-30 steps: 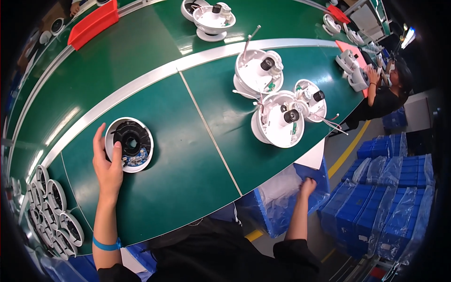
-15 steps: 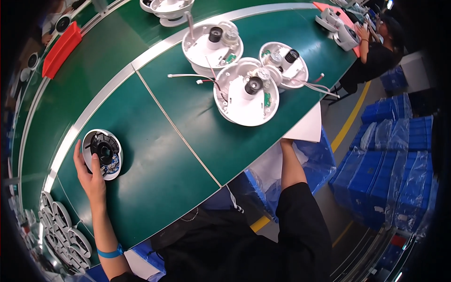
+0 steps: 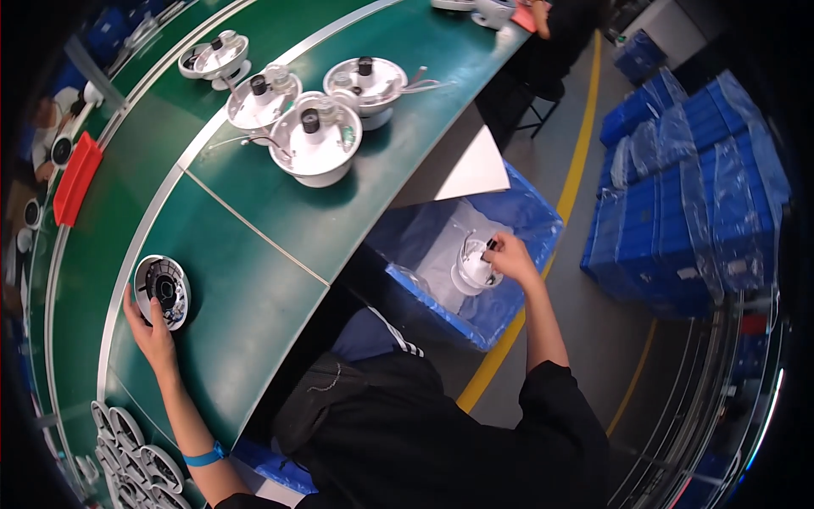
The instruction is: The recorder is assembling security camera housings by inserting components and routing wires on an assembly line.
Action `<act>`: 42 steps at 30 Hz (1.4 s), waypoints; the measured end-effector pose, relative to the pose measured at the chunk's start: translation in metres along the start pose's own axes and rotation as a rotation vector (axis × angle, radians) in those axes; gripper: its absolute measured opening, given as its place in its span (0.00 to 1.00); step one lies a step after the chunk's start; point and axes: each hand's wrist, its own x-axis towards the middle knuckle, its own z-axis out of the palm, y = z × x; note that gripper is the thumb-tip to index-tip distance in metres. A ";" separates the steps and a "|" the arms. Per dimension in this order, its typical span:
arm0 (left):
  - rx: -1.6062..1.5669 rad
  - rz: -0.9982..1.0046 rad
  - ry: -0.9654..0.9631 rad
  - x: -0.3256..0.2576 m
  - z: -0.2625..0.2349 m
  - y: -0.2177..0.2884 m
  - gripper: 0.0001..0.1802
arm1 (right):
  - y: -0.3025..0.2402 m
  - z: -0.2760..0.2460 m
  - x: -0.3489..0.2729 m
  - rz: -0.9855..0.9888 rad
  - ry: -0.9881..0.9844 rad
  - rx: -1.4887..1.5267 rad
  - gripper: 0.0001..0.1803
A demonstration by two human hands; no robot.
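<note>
- Head view, lower left: left hand (image 3: 153,335), fingers spread, touches round housing (image 3: 162,291) on green table (image 3: 246,280).
- Centre right: right hand (image 3: 511,257), grip clamped on white dome unit (image 3: 471,267) inside blue bin (image 3: 526,222).

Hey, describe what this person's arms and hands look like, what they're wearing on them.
Both hands are bare, no gloves. The left hand has a bright blue wristband on a bare forearm. The right hand also has a bare forearm, with a black sleeve pushed up near the elbow. No rings or watch can be made out.
</note>
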 end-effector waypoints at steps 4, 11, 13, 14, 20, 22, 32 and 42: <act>0.168 0.097 0.000 -0.035 0.002 0.029 0.31 | -0.040 -0.080 -0.092 -0.358 0.279 -0.111 0.16; 0.229 0.124 -0.023 -0.082 -0.033 0.072 0.33 | -0.136 -0.129 -0.198 -0.721 0.200 0.464 0.14; 0.285 0.220 0.043 -0.083 -0.070 0.062 0.34 | -0.180 -0.113 -0.216 -0.820 0.035 0.721 0.13; 0.255 0.180 0.018 -0.087 -0.066 0.081 0.34 | -0.198 -0.112 -0.231 -0.825 0.007 0.722 0.13; -0.463 -0.069 0.000 -0.065 -0.147 0.087 0.23 | -0.366 -0.019 -0.299 -1.088 -0.171 0.374 0.16; -0.669 -0.248 -0.048 -0.051 -0.173 0.108 0.17 | -0.412 0.025 -0.291 -1.159 -0.192 0.297 0.17; -1.248 -0.424 0.218 0.047 -0.288 0.054 0.20 | -0.679 0.223 -0.254 -1.435 -0.326 0.029 0.16; -1.389 -0.338 0.143 0.089 -0.420 0.005 0.29 | -0.829 0.321 -0.339 -1.629 -0.349 -0.242 0.22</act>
